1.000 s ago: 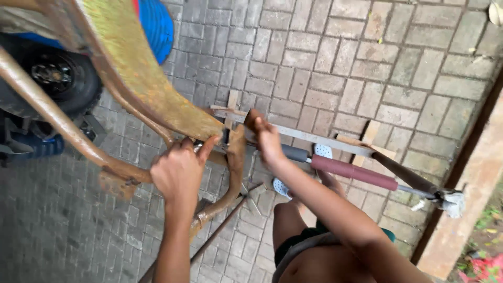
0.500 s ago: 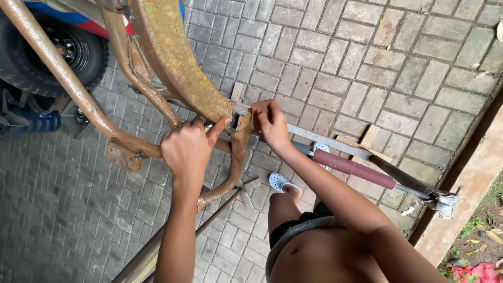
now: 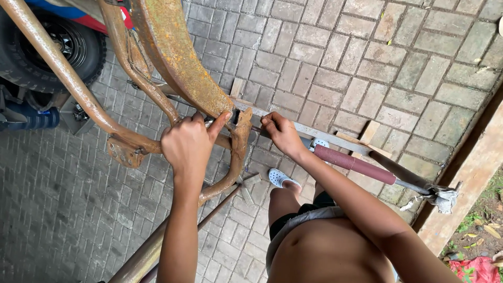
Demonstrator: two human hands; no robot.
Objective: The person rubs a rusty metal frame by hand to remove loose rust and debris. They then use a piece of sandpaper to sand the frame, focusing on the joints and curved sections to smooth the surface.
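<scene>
1. The rusty orange-brown tubular metal frame [image 3: 173,68] now fills more of the view than a second ago – the head has come in closer over the joint
2. The left hand [image 3: 189,145] has stayed at the same spot, fingers wrapped round the frame where the tubes meet, thumb pressed against the flat rusted bar
3. The right hand [image 3: 281,132] has shifted little – curled shut on the long grey steel bar [image 3: 325,137] just beside the frame
4. The maroon-sleeved tool handle [image 3: 356,163] lies along the paved brick floor [image 3: 398,63], as before – the work holds at one joint
</scene>
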